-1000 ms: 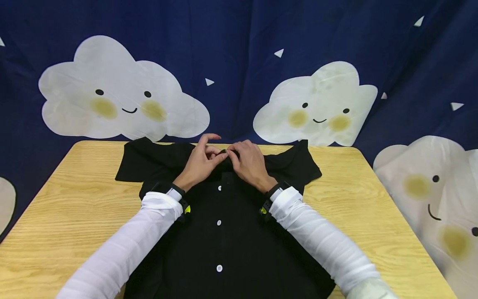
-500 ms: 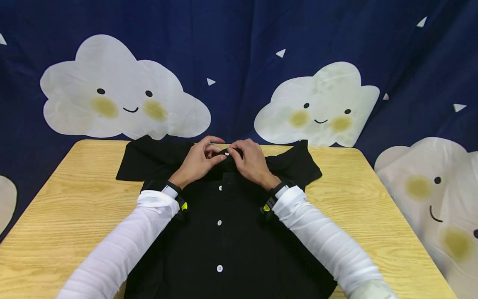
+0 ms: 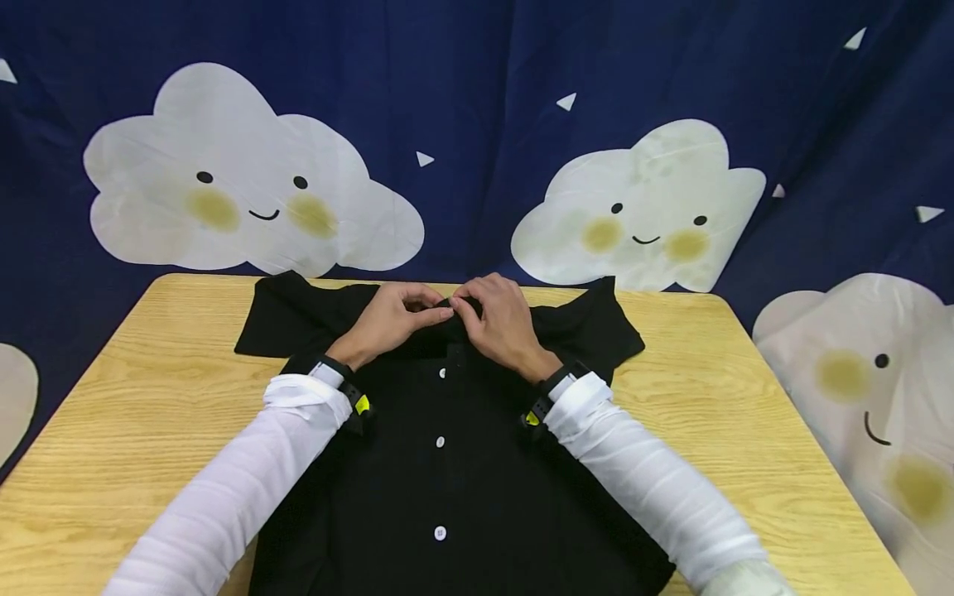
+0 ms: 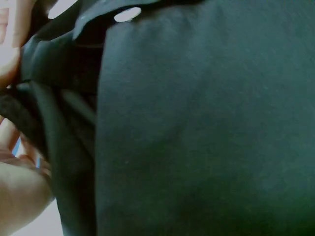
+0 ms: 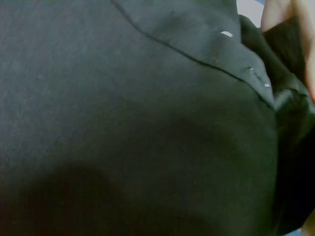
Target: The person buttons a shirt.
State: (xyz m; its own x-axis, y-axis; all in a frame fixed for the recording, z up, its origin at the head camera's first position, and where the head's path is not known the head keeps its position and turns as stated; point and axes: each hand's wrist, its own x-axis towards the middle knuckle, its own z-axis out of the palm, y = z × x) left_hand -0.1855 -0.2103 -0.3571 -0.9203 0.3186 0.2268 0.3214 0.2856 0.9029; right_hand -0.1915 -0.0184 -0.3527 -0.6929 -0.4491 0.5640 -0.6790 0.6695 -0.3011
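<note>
A black short-sleeved shirt [image 3: 484, 472] lies front up, its collar at the table's far edge. White buttons [image 3: 440, 533] run down its middle. At the neck, my left hand [image 3: 386, 321] pinches the black collar cloth [image 3: 450, 329] between thumb and fingers. My right hand [image 3: 501, 324] pinches the same spot from the other side, both sets of fingertips meeting. The left wrist view has fingers [image 4: 11, 29] on the cloth's edge and a white button [image 4: 128, 14] nearby. In the right wrist view, dark cloth covers most of the hand [image 5: 280, 14].
The light wooden table [image 3: 171, 389] extends to both sides of the shirt. Behind it hangs a dark blue curtain [image 3: 462, 74] with smiling white clouds [image 3: 246, 149]. The shirt's sleeves [image 3: 279, 319] spread out left and right.
My left index finger, raised a second ago, has come down to the collar. A white button visible between the hands half a second ago is now hidden. The right hand keeps its pinch.
</note>
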